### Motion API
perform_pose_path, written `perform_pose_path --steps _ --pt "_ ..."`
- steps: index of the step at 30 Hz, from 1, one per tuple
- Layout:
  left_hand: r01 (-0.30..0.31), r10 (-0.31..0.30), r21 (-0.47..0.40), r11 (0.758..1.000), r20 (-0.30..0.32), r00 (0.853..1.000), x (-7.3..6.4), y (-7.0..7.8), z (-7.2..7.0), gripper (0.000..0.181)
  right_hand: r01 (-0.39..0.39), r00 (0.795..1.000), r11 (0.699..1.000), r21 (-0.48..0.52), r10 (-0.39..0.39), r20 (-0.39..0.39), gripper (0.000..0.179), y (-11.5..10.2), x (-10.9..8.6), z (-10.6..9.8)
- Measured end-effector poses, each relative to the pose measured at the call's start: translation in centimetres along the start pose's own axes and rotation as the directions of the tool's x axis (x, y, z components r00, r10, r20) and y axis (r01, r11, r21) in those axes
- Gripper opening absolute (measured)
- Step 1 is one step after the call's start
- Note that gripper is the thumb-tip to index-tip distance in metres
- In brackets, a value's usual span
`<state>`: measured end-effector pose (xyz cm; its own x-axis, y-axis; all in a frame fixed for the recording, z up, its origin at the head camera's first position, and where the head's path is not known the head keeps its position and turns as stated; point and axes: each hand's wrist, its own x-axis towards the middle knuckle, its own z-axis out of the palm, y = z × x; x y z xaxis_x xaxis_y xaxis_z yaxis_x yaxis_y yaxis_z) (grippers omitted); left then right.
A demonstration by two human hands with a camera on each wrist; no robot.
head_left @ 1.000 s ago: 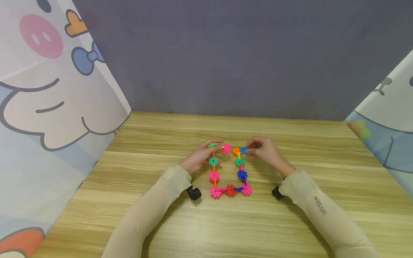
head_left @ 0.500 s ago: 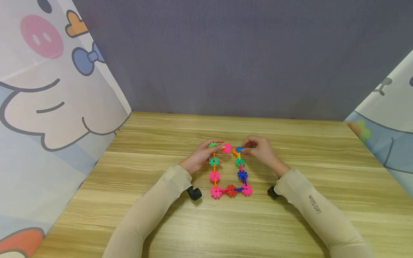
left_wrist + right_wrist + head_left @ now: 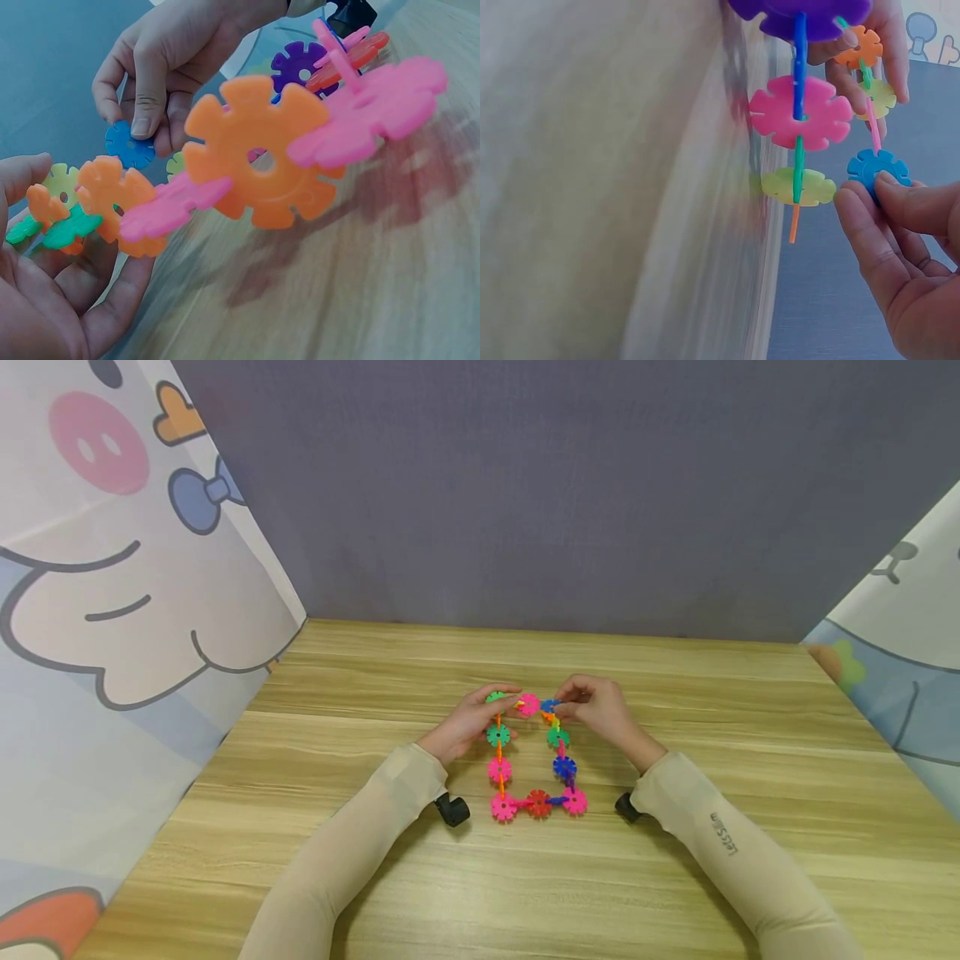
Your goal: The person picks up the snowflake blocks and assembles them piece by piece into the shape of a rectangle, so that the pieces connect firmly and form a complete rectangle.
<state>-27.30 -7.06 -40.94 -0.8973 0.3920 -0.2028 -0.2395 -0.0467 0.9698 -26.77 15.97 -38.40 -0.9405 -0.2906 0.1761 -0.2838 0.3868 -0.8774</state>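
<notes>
Colourful plastic snowflake discs link into a roughly rectangular chain, seen in the head view. My left hand (image 3: 471,720) grips its far left corner, around a green disc (image 3: 496,697) partly covered by the fingers. My right hand (image 3: 596,703) pinches a blue disc (image 3: 877,171) between thumb and fingers. That blue disc sits at the edge of a pink disc (image 3: 528,704) on the left side's far end; the right wrist view shows that pink disc edge-on against it. Just below the blue disc is an orange disc (image 3: 548,717), at the chain's right end.
A wood-grain table (image 3: 525,893) lies under the hands. A dark grey panel (image 3: 525,493) rises behind it, with cartoon-printed walls (image 3: 150,635) at both sides. Black wrist devices (image 3: 452,811) hang by the sleeves.
My right hand has moved left with the blue disc, from the right of the orange disc to the edge of the pink one. The left hand has stayed in place.
</notes>
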Motion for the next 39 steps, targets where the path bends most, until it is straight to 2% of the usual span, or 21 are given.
perform_pose_path --steps 13,39 --pt "0.005 -0.005 0.018 1.0 -0.001 1.0 -0.01 -0.01 0.01 0.038 -0.008 1.0 1.0 0.012 0.008 -0.006 0.006 -0.09 0.14 0.43" --pt "-0.015 0.013 0.043 0.999 0.054 0.998 -0.01 -0.14 -0.31 0.043 -0.011 1.0 1.0 -0.012 0.011 -0.017 0.006 -0.38 0.15 0.8"
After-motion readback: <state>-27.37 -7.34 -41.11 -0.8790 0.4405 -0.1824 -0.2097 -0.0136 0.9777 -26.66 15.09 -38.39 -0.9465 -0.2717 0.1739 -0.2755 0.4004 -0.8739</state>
